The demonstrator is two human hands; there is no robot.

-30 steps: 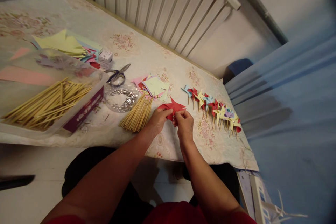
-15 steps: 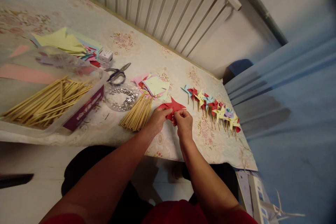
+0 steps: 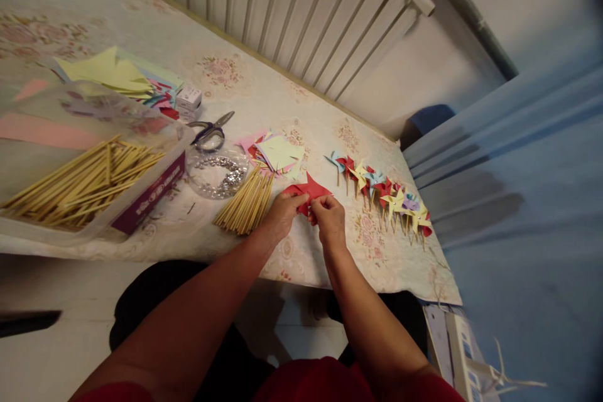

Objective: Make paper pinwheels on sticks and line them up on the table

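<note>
Because bent paper would likely flex unless steadied from 2 sides, we pinch the red paper (image 3: 319,188) over the table (image 3: 268,91), left hand (image 3: 281,213) at its 8 o'clock, right hand (image 3: 331,220) at 5 o'clock, sticks (image 3: 245,202) at 9 o'clock, seemingly for easy reach.

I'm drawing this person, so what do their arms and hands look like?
The left hand and right hand have no gloves, and the wrists show no watch or bracelet. Whether there are any rings is too small to tell. The forearms are bare, with no markings I can make out. Red sleeves show at the bottom edge, the same colour as the red top.
</note>
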